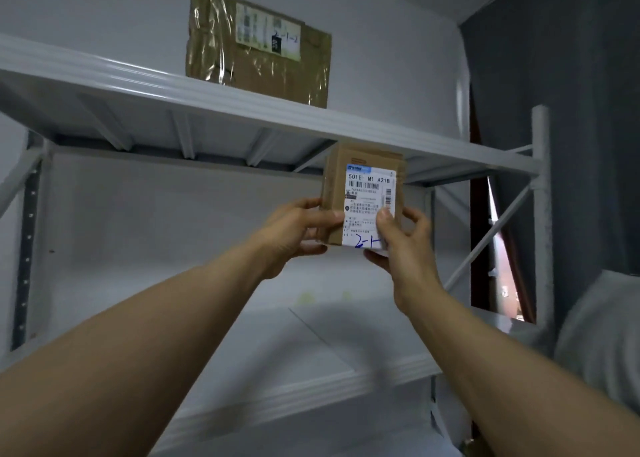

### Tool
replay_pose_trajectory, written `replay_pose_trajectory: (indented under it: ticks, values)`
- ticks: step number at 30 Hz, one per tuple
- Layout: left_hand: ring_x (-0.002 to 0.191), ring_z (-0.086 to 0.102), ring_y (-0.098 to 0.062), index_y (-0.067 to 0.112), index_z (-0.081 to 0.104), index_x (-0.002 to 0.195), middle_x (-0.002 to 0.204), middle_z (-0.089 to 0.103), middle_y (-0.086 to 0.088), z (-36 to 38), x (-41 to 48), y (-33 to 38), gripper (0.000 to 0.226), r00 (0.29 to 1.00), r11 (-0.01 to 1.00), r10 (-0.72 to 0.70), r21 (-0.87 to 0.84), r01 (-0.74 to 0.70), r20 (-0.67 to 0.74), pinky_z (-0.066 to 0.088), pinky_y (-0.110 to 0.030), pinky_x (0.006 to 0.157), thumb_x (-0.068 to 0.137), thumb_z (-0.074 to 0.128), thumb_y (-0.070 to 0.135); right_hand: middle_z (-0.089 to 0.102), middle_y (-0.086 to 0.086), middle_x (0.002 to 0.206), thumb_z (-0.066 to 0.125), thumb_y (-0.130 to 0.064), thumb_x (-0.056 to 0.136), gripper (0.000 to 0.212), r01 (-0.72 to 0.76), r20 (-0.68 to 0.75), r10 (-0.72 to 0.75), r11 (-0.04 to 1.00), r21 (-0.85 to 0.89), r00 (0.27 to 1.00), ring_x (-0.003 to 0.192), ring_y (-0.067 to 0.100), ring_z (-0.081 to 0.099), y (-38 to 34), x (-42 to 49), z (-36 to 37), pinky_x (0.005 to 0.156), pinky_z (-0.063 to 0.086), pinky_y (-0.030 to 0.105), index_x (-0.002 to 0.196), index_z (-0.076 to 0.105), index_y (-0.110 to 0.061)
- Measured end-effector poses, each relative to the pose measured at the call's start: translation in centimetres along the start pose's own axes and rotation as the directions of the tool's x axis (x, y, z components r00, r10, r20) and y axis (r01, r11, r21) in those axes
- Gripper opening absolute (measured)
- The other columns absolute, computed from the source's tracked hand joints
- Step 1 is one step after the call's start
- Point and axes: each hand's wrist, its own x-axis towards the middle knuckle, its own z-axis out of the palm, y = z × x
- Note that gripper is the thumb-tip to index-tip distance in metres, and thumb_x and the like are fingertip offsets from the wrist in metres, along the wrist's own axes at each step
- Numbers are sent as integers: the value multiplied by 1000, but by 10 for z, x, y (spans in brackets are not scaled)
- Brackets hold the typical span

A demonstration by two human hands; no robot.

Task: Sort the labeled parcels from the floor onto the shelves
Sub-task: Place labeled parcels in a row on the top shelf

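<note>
Our left hand point(294, 230) and right hand point(405, 245) both grip the parcel point(363, 183), held up just under the top shelf point(173, 88) | done: taped parcel point(256, 55) stands up there | left: shelving ours, marked 2-1; floor unseen.

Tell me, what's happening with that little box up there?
A person holds a small cardboard box up near the top shelf, left hand and right hand gripping its lower sides. Its label faces the camera. It isn't on a shelf yet. A bigger taped parcel already stands on that shelf.
</note>
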Motion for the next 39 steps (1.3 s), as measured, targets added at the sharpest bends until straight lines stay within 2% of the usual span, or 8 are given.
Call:
replay_pose_trajectory:
  ticks: [5, 8, 12, 21, 27, 32, 36, 39]
  values:
    - [88, 74, -20, 15, 45, 128, 99, 76, -4, 14, 33, 12, 72, 991, 980, 78, -172, -96, -113, 59, -38, 81, 68, 82, 32, 61, -3, 123, 77, -34, 82, 56, 216, -81, -237, 954, -210, 968, 105, 7, 64, -15, 15, 7, 89, 55, 31, 121, 37, -31]
    - [91, 74, -20, 17, 45, 119, 103, 76, -5, 22, 50, 19, 63, 987, 974, 130, -171, -145, -98, 58, -41, 85, 71, 84, 31, 38, -4, 138, 82, -50, 68, 86, 280, -57, -322, 888, -365, 945, 123, 7, 43, -17, 26, 4, 88, 40, 12, 138, 34, -34]
    - [93, 73, -22, 15, 45, 112, 109, 72, -10, 38, 77, 31, 46, 976, 967, 174, -162, -194, -132, 58, -43, 86, 81, 78, 23, 24, -2, 149, 87, -51, 67, 114, 280, -35, -340, 825, -490, 940, 128, 7, 32, -19, 48, -2, 106, 37, 29, 155, 17, -31]
    - [94, 70, -21, 16, 45, 113, 101, 68, -4, 101, 145, 66, 41, 943, 956, 274, -51, -288, -191, 55, -50, 92, 84, 75, 16, 22, 9, 156, 80, -61, 68, 125, 266, -117, -393, 785, -560, 912, 147, 26, 18, -38, 142, -39, 120, 25, 51, 159, 6, -19]
    - [88, 65, -2, 14, 56, 112, 104, 67, 1, 141, 208, 85, 19, 918, 906, 383, 238, -350, -106, 46, -23, 74, 98, 55, 26, 26, 6, 144, 76, -57, 73, 110, 352, -64, -430, 807, -474, 900, 137, 25, 28, -44, 217, -88, 113, 36, 51, 154, 5, -41]
    - [134, 43, -20, 11, 41, 146, 150, 43, -6, 175, 264, 89, 47, 869, 598, 494, 713, -367, 33, 32, -21, 98, 99, 39, 9, 26, 2, 138, 76, -51, 74, 95, 412, -59, -491, 785, -463, 869, 128, 23, 36, -39, 287, -140, 110, 38, 47, 147, 13, -48]
    - [137, 37, -27, 15, 36, 148, 149, 42, -11, 205, 308, 84, 53, 860, 215, 490, 937, -275, 140, 28, -39, 115, 96, 43, 14, 26, 5, 141, 77, -51, 73, 95, 404, -88, -498, 783, -473, 863, 125, 24, 39, -28, 336, -173, 108, 41, 49, 144, 13, -50]
    - [149, 15, -27, 16, 23, 153, 158, 28, -8, 216, 340, 73, 57, 893, 72, 435, 984, -165, 118, 6, -49, 120, 98, 38, 21, 25, 5, 143, 78, -53, 71, 97, 407, -76, -502, 772, -488, 861, 126, 25, 38, -20, 366, -193, 109, 39, 49, 143, 14, -51]
